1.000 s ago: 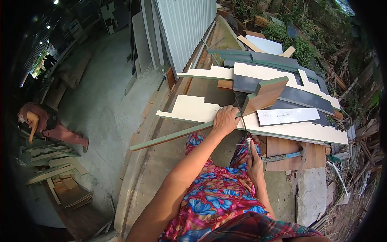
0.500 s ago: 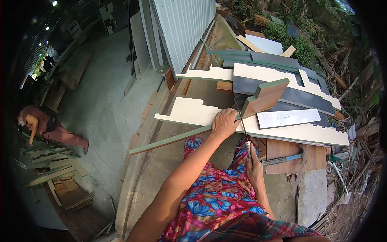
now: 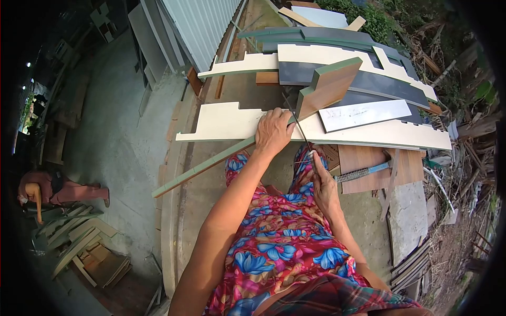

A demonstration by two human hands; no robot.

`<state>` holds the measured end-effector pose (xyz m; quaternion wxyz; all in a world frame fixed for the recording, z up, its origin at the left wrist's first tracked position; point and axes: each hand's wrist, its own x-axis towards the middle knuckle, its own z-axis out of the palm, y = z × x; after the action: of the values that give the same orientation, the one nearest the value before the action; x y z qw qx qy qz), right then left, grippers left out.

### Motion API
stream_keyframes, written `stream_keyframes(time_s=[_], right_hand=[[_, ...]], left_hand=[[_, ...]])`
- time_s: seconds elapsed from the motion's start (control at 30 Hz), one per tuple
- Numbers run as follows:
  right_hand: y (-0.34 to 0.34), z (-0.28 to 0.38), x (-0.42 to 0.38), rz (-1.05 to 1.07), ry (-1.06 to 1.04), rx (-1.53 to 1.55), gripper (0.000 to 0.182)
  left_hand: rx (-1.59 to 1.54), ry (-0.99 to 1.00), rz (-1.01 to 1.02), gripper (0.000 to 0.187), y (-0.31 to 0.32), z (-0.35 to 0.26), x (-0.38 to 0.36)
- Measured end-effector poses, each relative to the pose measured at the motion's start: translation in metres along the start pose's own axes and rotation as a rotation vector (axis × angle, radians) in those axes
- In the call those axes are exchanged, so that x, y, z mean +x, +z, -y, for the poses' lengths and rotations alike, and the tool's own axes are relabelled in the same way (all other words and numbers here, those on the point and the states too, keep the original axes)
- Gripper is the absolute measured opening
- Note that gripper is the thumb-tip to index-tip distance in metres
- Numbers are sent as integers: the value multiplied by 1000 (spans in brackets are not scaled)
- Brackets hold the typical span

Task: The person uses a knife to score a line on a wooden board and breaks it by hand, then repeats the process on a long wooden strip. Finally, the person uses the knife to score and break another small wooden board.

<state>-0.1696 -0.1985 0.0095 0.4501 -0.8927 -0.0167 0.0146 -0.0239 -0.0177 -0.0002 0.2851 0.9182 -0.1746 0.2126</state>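
My left hand [image 3: 274, 131] is wrapped around the narrow arm of an L-shaped, green-edged board [image 3: 329, 87] with a wood-grain face. That narrow arm runs down to the left, and the wider end rises past my fingers. In my closed right hand [image 3: 324, 185] is the pale, wrapped handle of a long, thin dark blade [image 3: 301, 128]. The blade slants up across the board close to my left thumb and fingers. Its cutting edge is too fine to make out. Under both lies a cream notched board [image 3: 221, 122].
A hammer [image 3: 363, 172] rests on a wood-grain panel [image 3: 350, 152] at right. A white offcut [image 3: 363, 115] lies on the cream board, with dark panels [image 3: 295, 73] beyond. Bending over stacked offcuts [image 3: 95, 247] at far left is another person [image 3: 52, 189].
The view has shifted, so the boards and both hands appear higher and further left. The blade leans more to the left. My left hand keeps its hold on the L-shaped board.
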Motion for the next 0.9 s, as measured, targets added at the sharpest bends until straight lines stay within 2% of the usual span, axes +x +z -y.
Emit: stream_keyframes(time_s=[0.07, 0.33, 0.6, 0.9], right_hand=[[-3, 5, 3, 2, 15, -12, 62], [7, 9, 39, -44, -149, -90, 61], [10, 26, 73, -26, -105, -218, 60], [17, 9, 72, -78, -191, -151, 60]], left_hand=[[9, -5, 11, 26, -2, 0, 1], [22, -17, 30, 25, -2, 0, 1], [21, -19, 25, 26, -1, 1, 1], [-12, -47, 70, 28, 0, 2, 5]])
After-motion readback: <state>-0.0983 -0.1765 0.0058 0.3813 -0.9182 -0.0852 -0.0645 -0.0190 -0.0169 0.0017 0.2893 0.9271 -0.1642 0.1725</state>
